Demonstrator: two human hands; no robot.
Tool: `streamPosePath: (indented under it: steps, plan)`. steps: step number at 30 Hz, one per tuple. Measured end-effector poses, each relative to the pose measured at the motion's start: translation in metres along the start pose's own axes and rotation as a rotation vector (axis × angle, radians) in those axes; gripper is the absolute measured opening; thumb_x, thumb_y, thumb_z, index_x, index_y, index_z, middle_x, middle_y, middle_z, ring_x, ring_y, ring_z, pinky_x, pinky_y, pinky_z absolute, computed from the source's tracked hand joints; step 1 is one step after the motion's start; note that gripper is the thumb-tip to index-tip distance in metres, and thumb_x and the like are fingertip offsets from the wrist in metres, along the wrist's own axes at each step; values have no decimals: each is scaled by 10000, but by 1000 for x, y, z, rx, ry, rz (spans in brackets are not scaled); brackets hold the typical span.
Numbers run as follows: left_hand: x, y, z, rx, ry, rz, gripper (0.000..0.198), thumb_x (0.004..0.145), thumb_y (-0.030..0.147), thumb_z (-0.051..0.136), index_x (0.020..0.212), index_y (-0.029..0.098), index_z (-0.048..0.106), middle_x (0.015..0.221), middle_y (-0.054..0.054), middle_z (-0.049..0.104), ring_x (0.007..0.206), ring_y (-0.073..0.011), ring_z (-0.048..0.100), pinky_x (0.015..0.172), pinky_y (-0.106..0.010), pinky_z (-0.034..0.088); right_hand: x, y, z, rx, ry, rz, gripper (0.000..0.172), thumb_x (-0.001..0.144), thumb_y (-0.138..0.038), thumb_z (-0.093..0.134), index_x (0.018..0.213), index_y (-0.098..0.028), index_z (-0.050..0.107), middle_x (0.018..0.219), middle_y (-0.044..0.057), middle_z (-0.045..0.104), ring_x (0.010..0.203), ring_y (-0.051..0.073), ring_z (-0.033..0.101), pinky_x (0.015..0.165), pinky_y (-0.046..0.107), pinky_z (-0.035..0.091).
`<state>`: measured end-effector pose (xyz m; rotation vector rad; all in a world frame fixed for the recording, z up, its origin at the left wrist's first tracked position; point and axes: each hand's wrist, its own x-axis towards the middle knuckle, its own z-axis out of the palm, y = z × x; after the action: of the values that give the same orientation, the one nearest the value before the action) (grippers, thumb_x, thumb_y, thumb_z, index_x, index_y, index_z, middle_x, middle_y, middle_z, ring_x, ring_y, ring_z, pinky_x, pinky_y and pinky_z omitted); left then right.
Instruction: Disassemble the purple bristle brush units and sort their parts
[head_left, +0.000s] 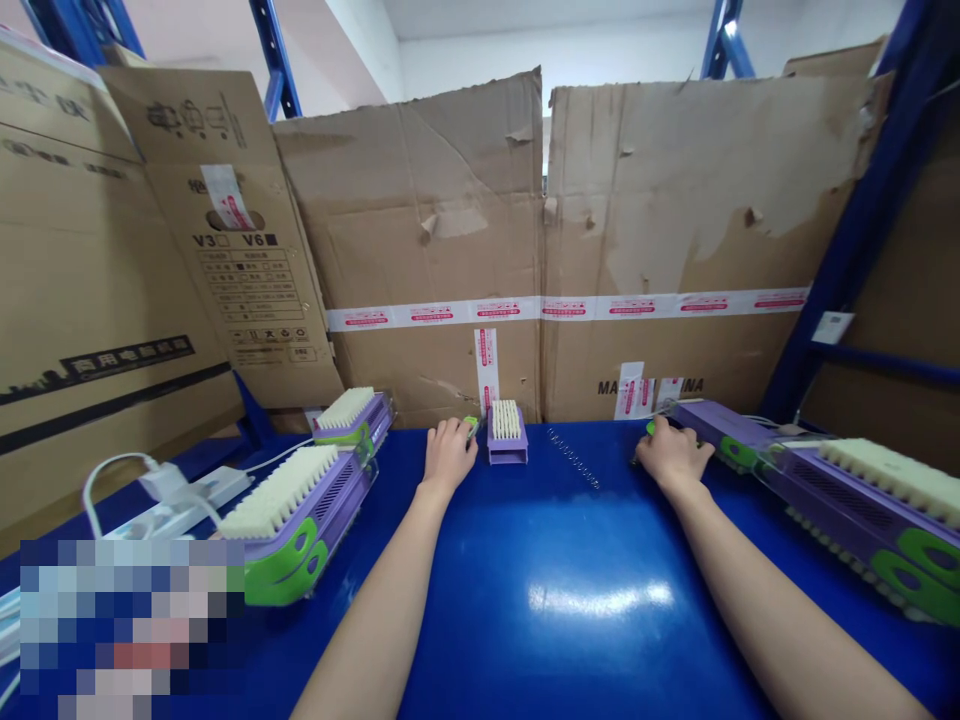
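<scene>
Far forward on the blue table, my left hand (450, 448) is closed over a small green-and-dark piece (472, 427), which shows by its fingertips; its full shape is hidden. Just right of it stands a purple holder (508, 452) topped with a ribbed cream foam block (505, 420). A thin coiled strand (573, 458), like a spring or chain, lies slantwise between the hands. My right hand (675, 452) has its fingers curled on another small green-and-dark piece (651, 428), mostly covered by the hand.
Purple-and-green devices with cream ribbed pads flank both sides, a left one (300, 510) and a right one (847, 500). A white power strip (195, 505) with cables lies at left. Cardboard sheets (420, 250) wall the back, beside blue rack posts (847, 230). A pixelated patch hides the lower left.
</scene>
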<state>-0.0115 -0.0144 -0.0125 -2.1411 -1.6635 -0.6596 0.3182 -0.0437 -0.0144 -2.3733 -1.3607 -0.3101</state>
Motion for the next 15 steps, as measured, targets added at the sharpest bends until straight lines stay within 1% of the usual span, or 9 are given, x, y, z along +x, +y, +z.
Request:
streamPosePath:
  steps: [4, 9, 12, 15]
  plan:
    - [0, 1, -1, -1, -14, -11, 220, 852, 234, 448, 1013, 208, 596, 1001, -70, 607, 972, -220, 517, 776, -332, 347, 0, -1, -1, 0, 5, 9, 347, 805, -209, 382, 1099, -131, 549, 1007, 170, 639, 1003, 324, 483, 780, 450, 301]
    - [1, 0, 0, -1, -12, -4, 224, 853, 236, 444, 1007, 206, 603, 998, -73, 604, 968, -223, 514, 778, -340, 351, -1, 0, -4, -47, 59, 9, 347, 800, -169, 416, 1123, -162, 539, 960, 154, 643, 985, 310, 485, 781, 435, 284]
    - [1, 0, 1, -8, -6, -3, 229, 849, 232, 445, 1012, 205, 604, 998, -72, 604, 963, -224, 513, 779, -345, 354, 0, 2, -5, -105, 44, 23, 310, 791, -192, 462, 1083, -161, 559, 913, 163, 638, 972, 310, 489, 775, 416, 278]
    - [1, -1, 2, -12, -7, 0, 232, 849, 232, 445, 1017, 203, 602, 1003, -68, 605, 966, -222, 514, 780, -345, 355, 1, 3, -4, -119, 18, 5, 285, 785, -201, 481, 1053, -170, 573, 901, 156, 635, 977, 306, 493, 786, 420, 271]
